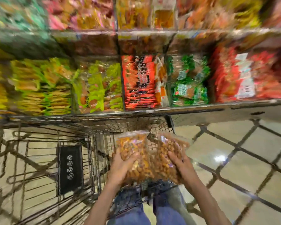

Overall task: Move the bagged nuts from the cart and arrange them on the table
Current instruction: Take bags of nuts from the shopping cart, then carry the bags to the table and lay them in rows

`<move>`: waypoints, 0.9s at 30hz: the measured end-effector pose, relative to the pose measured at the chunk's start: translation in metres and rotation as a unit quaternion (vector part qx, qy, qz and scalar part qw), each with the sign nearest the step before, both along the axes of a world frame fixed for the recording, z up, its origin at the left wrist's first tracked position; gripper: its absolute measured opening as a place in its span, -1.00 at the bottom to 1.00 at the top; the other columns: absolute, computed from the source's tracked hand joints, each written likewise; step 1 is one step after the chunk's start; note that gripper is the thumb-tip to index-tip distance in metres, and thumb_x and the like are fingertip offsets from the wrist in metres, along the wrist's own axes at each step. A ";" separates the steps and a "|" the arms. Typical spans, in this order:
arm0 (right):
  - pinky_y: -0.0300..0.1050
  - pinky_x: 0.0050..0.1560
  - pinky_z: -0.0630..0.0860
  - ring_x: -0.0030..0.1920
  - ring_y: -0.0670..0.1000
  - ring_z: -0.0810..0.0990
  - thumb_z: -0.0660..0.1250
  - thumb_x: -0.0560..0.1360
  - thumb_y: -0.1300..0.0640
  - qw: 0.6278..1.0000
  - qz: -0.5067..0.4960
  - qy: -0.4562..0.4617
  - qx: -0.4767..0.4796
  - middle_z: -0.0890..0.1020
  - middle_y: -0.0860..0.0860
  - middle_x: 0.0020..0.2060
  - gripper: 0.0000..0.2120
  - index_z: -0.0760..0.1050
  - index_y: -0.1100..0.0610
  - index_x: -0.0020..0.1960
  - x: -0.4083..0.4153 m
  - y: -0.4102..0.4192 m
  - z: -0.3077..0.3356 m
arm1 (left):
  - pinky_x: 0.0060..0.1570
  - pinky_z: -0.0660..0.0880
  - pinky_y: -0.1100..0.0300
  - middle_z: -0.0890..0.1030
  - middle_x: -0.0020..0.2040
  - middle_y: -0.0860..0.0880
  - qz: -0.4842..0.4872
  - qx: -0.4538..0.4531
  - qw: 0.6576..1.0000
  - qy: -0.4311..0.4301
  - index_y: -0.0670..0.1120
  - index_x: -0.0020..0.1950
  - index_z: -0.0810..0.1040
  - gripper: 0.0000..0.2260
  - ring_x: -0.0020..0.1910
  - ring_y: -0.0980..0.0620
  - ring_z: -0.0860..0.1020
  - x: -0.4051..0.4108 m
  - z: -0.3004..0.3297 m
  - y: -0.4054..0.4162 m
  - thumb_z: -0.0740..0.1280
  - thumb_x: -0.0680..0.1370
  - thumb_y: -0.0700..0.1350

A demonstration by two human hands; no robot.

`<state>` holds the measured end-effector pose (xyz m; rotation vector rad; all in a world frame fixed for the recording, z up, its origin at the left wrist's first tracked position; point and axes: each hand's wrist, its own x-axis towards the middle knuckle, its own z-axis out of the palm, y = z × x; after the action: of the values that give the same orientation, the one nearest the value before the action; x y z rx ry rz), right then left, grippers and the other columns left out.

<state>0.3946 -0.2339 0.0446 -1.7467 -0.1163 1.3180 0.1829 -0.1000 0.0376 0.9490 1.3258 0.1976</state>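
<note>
The frame is motion-blurred. Two clear bags of brown nuts sit side by side over the wire cart. My left hand grips the left bag of nuts from its near left side. My right hand grips the right bag of nuts from its near right side. Both bags are held above the cart's basket, close to my body. The display table lies just beyond the cart, its bins packed with bagged snacks.
Bins hold yellow-green packs, red packs, green packs and more red packs. A black plate hangs on the cart's folding seat at left. Tiled floor spreads to the right. My jeans show below.
</note>
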 end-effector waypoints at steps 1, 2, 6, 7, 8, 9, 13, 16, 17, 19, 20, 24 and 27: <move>0.19 0.37 0.60 0.29 0.05 0.71 0.60 0.33 -0.38 1.000 -0.016 -0.003 0.016 0.68 -0.06 0.35 -0.34 0.48 -0.40 0.39 0.002 -0.007 0.016 | 0.48 0.40 -0.17 0.47 0.48 0.14 -0.007 0.005 1.000 -0.014 0.17 0.67 0.13 0.01 0.42 0.01 0.49 0.007 0.011 -0.002 0.58 0.36 0.34; 0.19 0.35 0.60 0.26 0.07 0.72 0.59 0.38 -0.33 0.999 -0.033 -0.007 0.029 0.70 -0.04 0.31 -0.37 0.49 -0.35 0.40 0.005 -0.015 0.029 | 0.48 0.39 -0.11 0.45 0.46 0.16 -0.017 0.008 0.999 -0.031 0.15 0.68 0.13 -0.03 0.44 0.01 0.47 0.016 0.023 -0.003 0.57 0.40 0.28; 0.24 0.35 0.59 0.21 0.15 0.75 0.56 0.44 -0.24 0.993 -0.079 -0.043 0.075 0.75 0.07 0.21 -0.34 0.52 0.00 0.44 0.024 -0.053 0.070 | 0.44 0.46 -0.08 0.61 0.38 0.06 -0.073 0.043 0.996 -0.024 0.14 0.51 0.42 -0.13 0.33 0.03 0.59 0.060 0.060 -0.011 0.61 0.27 0.31; 0.25 0.36 0.59 0.21 0.16 0.75 0.58 0.41 -0.24 0.991 -0.099 -0.054 0.078 0.76 0.08 0.21 -0.32 0.54 0.02 0.42 0.029 -0.062 0.079 | 0.35 0.53 0.04 0.68 0.29 0.05 -0.086 0.048 0.995 -0.036 0.16 0.42 0.48 -0.26 0.22 0.11 0.64 0.072 0.068 -0.015 0.62 0.29 0.25; 0.27 0.36 0.59 0.22 0.17 0.74 0.62 0.37 -0.24 0.988 -0.116 -0.060 0.083 0.75 0.08 0.21 -0.28 0.53 0.02 0.42 0.035 -0.072 0.086 | 0.21 0.57 0.21 0.71 0.20 0.07 -0.103 0.056 0.992 -0.050 0.15 0.35 0.51 -0.37 0.10 0.22 0.67 0.083 0.075 -0.019 0.64 0.34 0.16; 0.27 0.35 0.59 0.22 0.18 0.74 0.66 0.32 -0.24 0.986 -0.128 -0.064 0.090 0.75 0.09 0.22 -0.23 0.51 0.01 0.42 0.040 -0.082 0.091 | 0.06 0.58 0.34 0.71 0.14 0.10 -0.117 0.061 0.989 -0.064 0.14 0.29 0.52 -0.45 -0.01 0.31 0.68 0.096 0.082 -0.025 0.66 0.38 0.08; 0.11 0.11 0.72 0.12 0.13 0.78 0.65 0.41 -0.02 0.972 -0.178 -0.101 0.114 0.78 0.05 0.14 -0.42 0.52 0.00 0.35 0.068 -0.130 0.112 | 0.06 0.63 0.12 0.70 0.19 0.05 -0.174 0.074 0.977 -0.098 0.17 0.32 0.48 -0.27 0.06 0.14 0.71 0.141 0.108 -0.061 0.69 0.24 0.24; 0.03 0.05 0.74 0.08 0.09 0.79 0.54 0.53 0.14 0.961 -0.211 -0.121 0.133 0.78 -0.01 0.10 -0.59 0.52 -0.04 0.32 0.093 -0.176 0.126 | 0.20 0.63 -0.13 0.65 0.23 0.08 -0.218 0.073 0.966 -0.120 0.22 0.36 0.41 -0.21 0.17 0.03 0.67 0.172 0.122 -0.099 0.63 0.23 0.35; 0.06 0.07 0.74 0.08 0.08 0.79 0.56 0.52 0.11 0.958 -0.222 -0.122 0.137 0.78 -0.02 0.10 -0.57 0.51 -0.07 0.33 0.101 -0.194 0.127 | 0.24 0.61 -0.16 0.64 0.24 0.08 -0.231 0.078 0.962 -0.125 0.24 0.36 0.39 -0.23 0.17 0.03 0.66 0.182 0.126 -0.114 0.61 0.25 0.35; 0.16 0.14 0.72 0.12 0.09 0.78 0.63 0.46 -0.01 0.948 -0.252 -0.125 0.147 0.77 -0.03 0.15 -0.46 0.50 -0.12 0.36 0.116 -0.231 0.131 | 0.23 0.62 -0.12 0.64 0.24 0.06 -0.249 0.088 0.955 -0.133 0.24 0.34 0.41 -0.29 0.17 0.03 0.67 0.205 0.133 -0.146 0.60 0.28 0.35; 0.21 0.18 0.70 0.14 0.11 0.77 0.66 0.42 -0.05 0.944 -0.268 -0.120 0.151 0.75 -0.01 0.18 -0.39 0.49 -0.13 0.39 0.125 -0.250 0.133 | 0.19 0.64 -0.06 0.65 0.24 0.05 -0.254 0.093 0.953 -0.135 0.25 0.31 0.43 -0.36 0.15 0.04 0.68 0.217 0.135 -0.163 0.60 0.32 0.32; 0.23 0.20 0.70 0.14 0.10 0.77 0.61 0.46 0.00 0.927 -0.317 -0.121 0.158 0.73 0.00 0.20 -0.47 0.48 -0.18 0.35 0.154 -0.329 0.141 | 0.05 0.63 0.11 0.67 0.20 0.07 -0.283 0.120 0.941 -0.143 0.25 0.24 0.47 -0.49 0.11 0.07 0.70 0.268 0.146 -0.229 0.61 0.39 0.22; 0.27 0.25 0.66 0.18 0.12 0.74 0.66 0.37 -0.09 0.915 -0.346 -0.131 0.159 0.72 0.00 0.22 -0.37 0.48 -0.19 0.37 0.174 -0.391 0.148 | 0.04 0.64 0.11 0.68 0.17 0.11 -0.326 0.130 0.924 -0.154 0.27 0.20 0.48 -0.56 0.09 0.08 0.70 0.310 0.154 -0.282 0.60 0.44 0.16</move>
<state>0.5683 -0.6248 0.1921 -1.4696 0.1263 0.5120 0.4933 -0.3820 0.1916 1.4701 0.6501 0.0031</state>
